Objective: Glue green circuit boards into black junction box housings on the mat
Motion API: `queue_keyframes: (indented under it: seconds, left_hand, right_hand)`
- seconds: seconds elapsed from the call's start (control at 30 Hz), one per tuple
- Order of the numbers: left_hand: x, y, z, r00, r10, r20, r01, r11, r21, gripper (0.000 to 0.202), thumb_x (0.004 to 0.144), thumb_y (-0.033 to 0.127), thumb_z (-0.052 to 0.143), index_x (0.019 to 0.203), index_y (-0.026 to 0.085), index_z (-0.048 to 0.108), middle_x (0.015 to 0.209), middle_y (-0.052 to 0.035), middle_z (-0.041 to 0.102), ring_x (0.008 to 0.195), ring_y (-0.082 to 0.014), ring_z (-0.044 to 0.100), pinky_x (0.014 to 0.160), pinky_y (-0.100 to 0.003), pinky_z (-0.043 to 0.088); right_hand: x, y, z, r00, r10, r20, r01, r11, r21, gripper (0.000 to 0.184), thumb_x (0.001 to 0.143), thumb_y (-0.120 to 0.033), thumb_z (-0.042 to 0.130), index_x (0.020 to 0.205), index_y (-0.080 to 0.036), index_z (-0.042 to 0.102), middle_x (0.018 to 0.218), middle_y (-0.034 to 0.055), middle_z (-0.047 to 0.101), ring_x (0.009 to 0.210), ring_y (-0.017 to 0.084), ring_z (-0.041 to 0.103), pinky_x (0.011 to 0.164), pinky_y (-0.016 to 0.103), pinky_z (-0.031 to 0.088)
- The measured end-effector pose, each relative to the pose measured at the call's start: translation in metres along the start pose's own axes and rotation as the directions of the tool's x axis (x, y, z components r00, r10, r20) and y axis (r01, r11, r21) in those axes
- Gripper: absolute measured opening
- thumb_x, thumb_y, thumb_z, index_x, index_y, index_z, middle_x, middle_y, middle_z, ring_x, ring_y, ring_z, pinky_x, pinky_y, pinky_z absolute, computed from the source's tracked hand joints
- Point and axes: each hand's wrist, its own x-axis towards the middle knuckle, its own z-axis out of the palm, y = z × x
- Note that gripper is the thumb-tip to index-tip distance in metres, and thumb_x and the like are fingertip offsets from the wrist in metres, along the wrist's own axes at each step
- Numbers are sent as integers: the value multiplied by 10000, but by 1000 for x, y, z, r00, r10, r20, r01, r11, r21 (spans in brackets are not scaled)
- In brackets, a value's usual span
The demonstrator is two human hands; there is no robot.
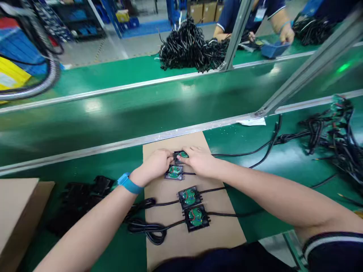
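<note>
Nearest the camera, two open black housings are lying on a cardboard mat [195,241], green circuit boards facing up: the near housing [196,217] and the second housing [189,197], each trailing a black cable off to the right, seemingly set down in a row so the boards stay reachable. Coiled black cable [147,228] is lying at the mat's left edge, kept off the boards.

Third housing [174,172] is sitting just below the hands, board up.

Left hand [154,164], blue wristband [129,184] on the wrist, and right hand [200,160] are closing together from both sides on the far housing [180,155], fingers pinching its edges and pressing it on the mat, probably to steady it while it is being worked.

Black lids [85,190] are piling on the green worktop [255,177] at left, beside a cardboard box [15,211].

Cable bundle [337,136] is waiting at right. Across the conveyor belt [141,109], another person [255,15] is reaching into a blue tray [273,49].
</note>
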Motion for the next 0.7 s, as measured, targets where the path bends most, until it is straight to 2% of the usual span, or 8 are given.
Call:
queue_keyframes:
  seconds: [0.13,0.3,0.4,0.47,0.57,0.7]
  left_hand:
    - [-22,-2,6,991,-43,-124,38,998,-42,238,974,231,434,1034,183,659,1021,-102,729,938,-245,673,863,-382,532]
    - [-24,2,10,986,-74,-147,64,995,-73,228,923,180,489,1081,174,653,1059,-115,712,1028,-260,667,941,-417,529]
    - [-18,11,9,984,-15,-177,-7,993,-121,349,903,135,476,1221,147,618,1215,-140,661,1157,-264,625,1038,-430,493]
    - [-12,15,7,980,72,-186,-103,982,-162,437,895,169,530,1331,148,560,1321,-145,604,1235,-262,584,1091,-422,466]
    - [-4,15,7,974,164,-157,-193,963,-188,471,871,243,641,1330,167,569,1293,-130,615,1217,-271,590,1079,-427,478]
    - [5,9,10,974,173,-145,-198,964,-179,442,858,231,679,1290,187,595,1232,-116,642,1169,-282,609,1044,-451,489]
  right_hand:
    - [-3,-1,2,999,13,-48,-12,1000,11,516,985,-199,481,1501,-188,491,1418,188,495,1181,294,525,1026,457,436]
    - [-3,-2,6,996,23,-89,-19,999,45,481,987,-238,520,1452,-119,539,1369,200,522,1117,282,517,1017,458,451]
    - [-2,-1,11,992,30,-125,-18,996,92,457,976,-239,550,1412,-108,574,1375,204,513,1104,278,505,1011,461,460]
    - [-1,-1,15,987,20,-161,-2,994,108,426,977,-235,546,1381,-109,593,1375,197,515,1099,274,500,1003,466,467]
    - [-2,-1,19,978,12,-210,10,995,101,414,977,-228,544,1359,-74,589,1369,193,522,1101,271,495,1015,458,465]
    - [-4,-4,14,979,39,-199,-25,997,77,411,983,-255,553,1342,-57,590,1351,192,543,1093,274,505,1010,455,470]
